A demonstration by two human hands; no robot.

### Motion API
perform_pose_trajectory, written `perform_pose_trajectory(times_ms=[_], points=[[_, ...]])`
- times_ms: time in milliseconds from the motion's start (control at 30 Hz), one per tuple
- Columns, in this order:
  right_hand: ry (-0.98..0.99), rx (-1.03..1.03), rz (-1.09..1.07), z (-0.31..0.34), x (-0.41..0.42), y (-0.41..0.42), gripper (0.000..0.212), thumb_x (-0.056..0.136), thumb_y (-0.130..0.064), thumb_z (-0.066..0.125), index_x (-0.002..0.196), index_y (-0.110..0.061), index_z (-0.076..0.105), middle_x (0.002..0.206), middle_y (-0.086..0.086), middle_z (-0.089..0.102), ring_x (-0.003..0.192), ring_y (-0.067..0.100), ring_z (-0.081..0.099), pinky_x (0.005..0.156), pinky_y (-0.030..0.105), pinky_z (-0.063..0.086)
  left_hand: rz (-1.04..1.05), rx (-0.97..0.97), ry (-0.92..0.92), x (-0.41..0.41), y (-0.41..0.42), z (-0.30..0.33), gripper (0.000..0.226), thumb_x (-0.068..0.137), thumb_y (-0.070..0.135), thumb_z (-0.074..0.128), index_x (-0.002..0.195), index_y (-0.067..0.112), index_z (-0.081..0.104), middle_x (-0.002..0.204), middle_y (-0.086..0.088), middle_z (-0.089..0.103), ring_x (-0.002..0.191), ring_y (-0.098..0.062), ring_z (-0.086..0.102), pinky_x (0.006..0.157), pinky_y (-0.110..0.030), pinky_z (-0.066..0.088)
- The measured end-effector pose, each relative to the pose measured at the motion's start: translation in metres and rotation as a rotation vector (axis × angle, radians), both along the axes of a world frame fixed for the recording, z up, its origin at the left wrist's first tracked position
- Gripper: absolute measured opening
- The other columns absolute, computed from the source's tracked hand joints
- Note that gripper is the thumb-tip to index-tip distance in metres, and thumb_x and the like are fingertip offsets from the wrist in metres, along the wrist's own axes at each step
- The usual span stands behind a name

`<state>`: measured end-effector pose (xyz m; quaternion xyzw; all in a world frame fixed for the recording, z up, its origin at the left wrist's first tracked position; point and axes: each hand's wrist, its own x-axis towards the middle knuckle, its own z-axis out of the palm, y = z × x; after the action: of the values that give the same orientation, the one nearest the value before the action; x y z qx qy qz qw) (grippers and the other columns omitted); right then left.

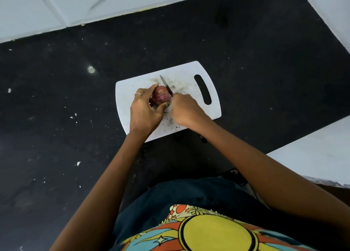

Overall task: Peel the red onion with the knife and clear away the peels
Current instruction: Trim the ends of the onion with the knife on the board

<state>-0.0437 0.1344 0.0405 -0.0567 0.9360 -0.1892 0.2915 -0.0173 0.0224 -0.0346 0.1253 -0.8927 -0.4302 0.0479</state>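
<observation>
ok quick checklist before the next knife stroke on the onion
1. Left hand grips the red onion: ok.
2. Right hand holds the knife: ok.
3. Blade lies against the onion's right side: ok.
4. Left fingers clear of the blade edge: cannot tell.
5. Onion over the cutting board: ok.
6. Peels cleared away: cannot tell, onion looks unpeeled.

A black countertop (246, 51) with small pale specks fills most of the view. White wall tiles (94, 2) with grey joints run along its edge from nine to one o'clock. Another white surface (318, 156) lies at four o'clock. The light is soft and even.
</observation>
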Motion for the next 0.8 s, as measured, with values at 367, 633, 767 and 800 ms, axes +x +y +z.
perform_pose_trajectory(times_ms=[367, 633, 767, 800], points=[[0.005, 0.012, 0.008, -0.006, -0.006, -0.002, 0.028, 0.095, -0.010, 0.047, 0.121, -0.002, 0.052, 0.114, 0.015, 0.059, 0.098, 0.030, 0.059, 0.072, 0.031, 0.043, 0.030, -0.003, 0.005, -0.002, 0.002, 0.000, 0.058, 0.076, 0.022, 0.075, 0.130, 0.015, 0.055, 0.115, -0.010, 0.055, 0.098, -0.024, 0.060, 0.088, -0.041, 0.053], [-0.018, 0.054, 0.053, -0.004, 0.007, 0.008, 0.030, 0.094, -0.005, 0.045, 0.123, -0.001, 0.049, 0.116, 0.017, 0.056, 0.103, 0.032, 0.058, 0.072, 0.031, 0.041, 0.031, -0.018, 0.008, -0.001, 0.001, -0.003, 0.058, 0.076, 0.025, 0.076, 0.130, 0.016, 0.055, 0.114, -0.010, 0.056, 0.095, -0.023, 0.061, 0.088, -0.040, 0.053], [-0.021, 0.015, 0.008, -0.007, -0.009, -0.003, 0.029, 0.096, -0.012, 0.044, 0.123, -0.004, 0.050, 0.117, 0.014, 0.056, 0.097, 0.028, 0.057, 0.072, 0.030, 0.040, 0.037, -0.016, 0.011, -0.002, 0.001, -0.001, 0.058, 0.076, 0.025, 0.076, 0.130, 0.016, 0.056, 0.115, -0.010, 0.056, 0.092, -0.022, 0.062, 0.087, -0.041, 0.053], [-0.034, 0.022, 0.027, -0.005, -0.006, 0.001, 0.029, 0.096, -0.011, 0.044, 0.123, -0.003, 0.050, 0.116, 0.014, 0.056, 0.096, 0.027, 0.057, 0.072, 0.030, 0.040, 0.035, -0.015, 0.010, -0.001, 0.001, -0.002, 0.058, 0.076, 0.025, 0.076, 0.130, 0.016, 0.055, 0.115, -0.010, 0.056, 0.092, -0.022, 0.062, 0.087, -0.041, 0.054]])
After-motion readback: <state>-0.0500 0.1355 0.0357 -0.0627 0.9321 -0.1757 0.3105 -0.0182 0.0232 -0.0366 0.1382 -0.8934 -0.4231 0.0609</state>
